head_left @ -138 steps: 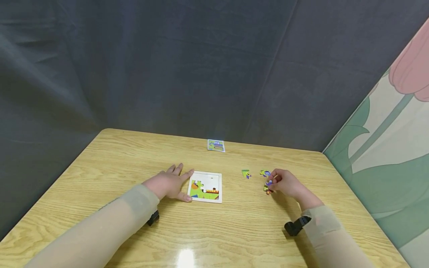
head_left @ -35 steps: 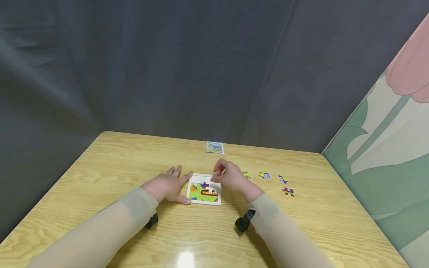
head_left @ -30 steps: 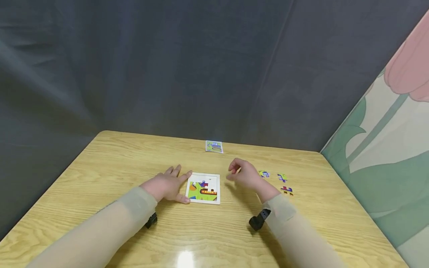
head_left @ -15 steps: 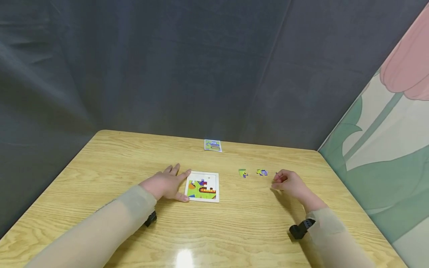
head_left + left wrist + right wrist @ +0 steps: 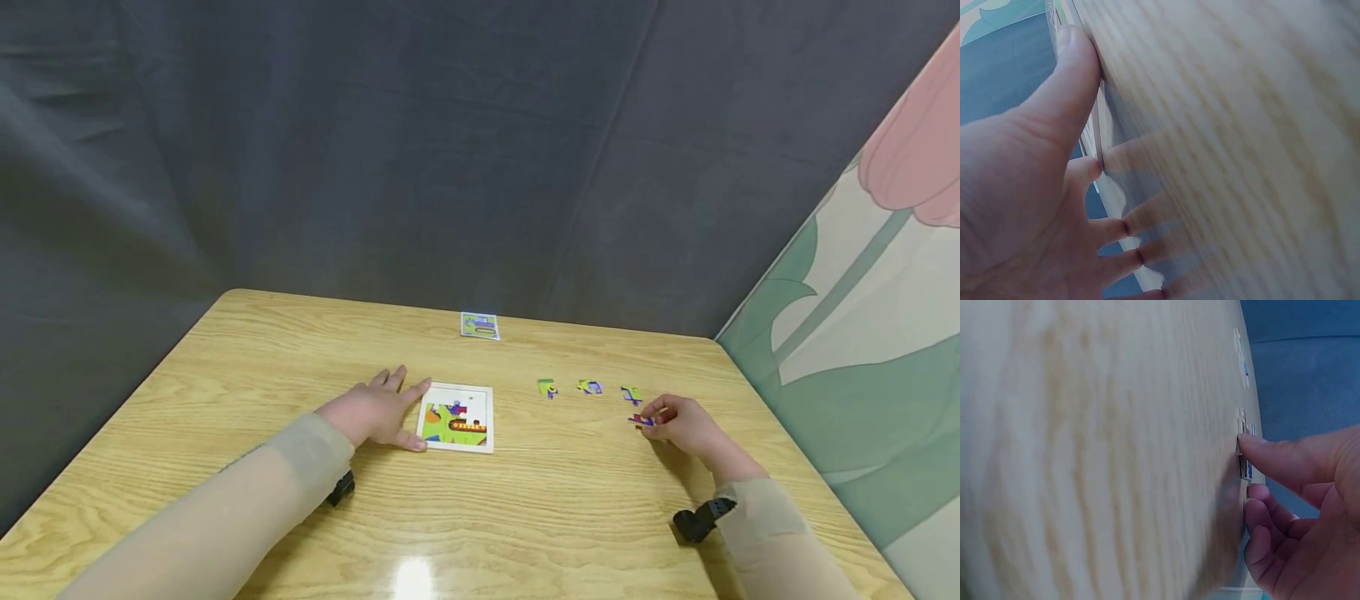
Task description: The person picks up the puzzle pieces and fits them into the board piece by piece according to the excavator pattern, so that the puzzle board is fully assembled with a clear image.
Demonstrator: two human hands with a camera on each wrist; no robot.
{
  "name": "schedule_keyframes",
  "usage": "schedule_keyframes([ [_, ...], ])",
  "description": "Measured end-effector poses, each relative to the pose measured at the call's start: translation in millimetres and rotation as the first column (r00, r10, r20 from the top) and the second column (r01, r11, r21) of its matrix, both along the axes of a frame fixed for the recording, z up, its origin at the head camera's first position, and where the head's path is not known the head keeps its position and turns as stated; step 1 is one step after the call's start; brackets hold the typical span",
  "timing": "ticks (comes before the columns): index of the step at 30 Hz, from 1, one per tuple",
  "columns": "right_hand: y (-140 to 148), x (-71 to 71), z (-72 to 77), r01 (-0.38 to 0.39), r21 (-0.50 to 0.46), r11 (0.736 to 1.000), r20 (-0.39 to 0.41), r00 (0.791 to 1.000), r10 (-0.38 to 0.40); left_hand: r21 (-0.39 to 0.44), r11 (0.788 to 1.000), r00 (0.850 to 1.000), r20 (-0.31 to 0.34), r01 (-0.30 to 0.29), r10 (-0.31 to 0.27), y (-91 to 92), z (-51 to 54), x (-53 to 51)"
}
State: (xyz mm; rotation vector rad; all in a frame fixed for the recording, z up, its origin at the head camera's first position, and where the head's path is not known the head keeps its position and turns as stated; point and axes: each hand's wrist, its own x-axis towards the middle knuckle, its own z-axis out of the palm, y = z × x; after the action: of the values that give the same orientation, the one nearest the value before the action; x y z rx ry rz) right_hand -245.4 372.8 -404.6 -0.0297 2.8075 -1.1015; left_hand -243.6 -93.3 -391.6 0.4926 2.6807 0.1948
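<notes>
- Head view, surroundings: a wood-grain table point(image 5: 525, 517) is backed by a dark curtain point(image 5: 420, 150), with a tulip-print panel point(image 5: 885, 333) along the right side.
- Head view, rear of table: a small printed card point(image 5: 480, 326) lies flat near the far edge, beyond the puzzle tray point(image 5: 478, 408).
- Head view, loose parts: a green corner piece point(image 5: 547, 388), a yellow-green piece point(image 5: 590, 387) and a green-and-blue piece point(image 5: 631, 396) lie in a row, apart from one another, right of the tray. The last lies just beyond the right hand.
- Head view, tray: the assembled section point(image 5: 450, 425) occupies the lower and left part; white base shows at the upper right.
- Head view, left hand point(image 5: 375, 414): fingers spread, palm down; thumb and forefinger touch the tray's left edge.
- Head view, right hand point(image 5: 684, 427): thumb and forefinger pinch the red-and-blue piece point(image 5: 640, 421), which projects left from the fingertips, well apart from the tray.
- Left wrist view: the thumb lies along the tray's edge and hides much of it; the other fingers are spread, their tips at the tabletop.
- Right wrist view: the thumb tip covers part of the piece, seen edge-on at the tabletop; the other fingers are curled below. Another piece lies farther along the surface.
</notes>
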Motion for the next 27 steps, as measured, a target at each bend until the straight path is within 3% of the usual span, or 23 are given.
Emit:
schedule_keyframes([
  [17,-6,2.4,-2.3,0.006,0.027,1.000,-0.047,0.999,-0.004,0.005,1.000,1.000,0.007,-0.004,0.004,-0.5,0.8,0.6],
  [27,-14,2.3,-2.1,-0.029,-0.036,0.999,-0.049,0.998,0.028,-0.001,1.000,1.000,-0.003,0.007,-0.007,-0.3,1.3,1.3],
])
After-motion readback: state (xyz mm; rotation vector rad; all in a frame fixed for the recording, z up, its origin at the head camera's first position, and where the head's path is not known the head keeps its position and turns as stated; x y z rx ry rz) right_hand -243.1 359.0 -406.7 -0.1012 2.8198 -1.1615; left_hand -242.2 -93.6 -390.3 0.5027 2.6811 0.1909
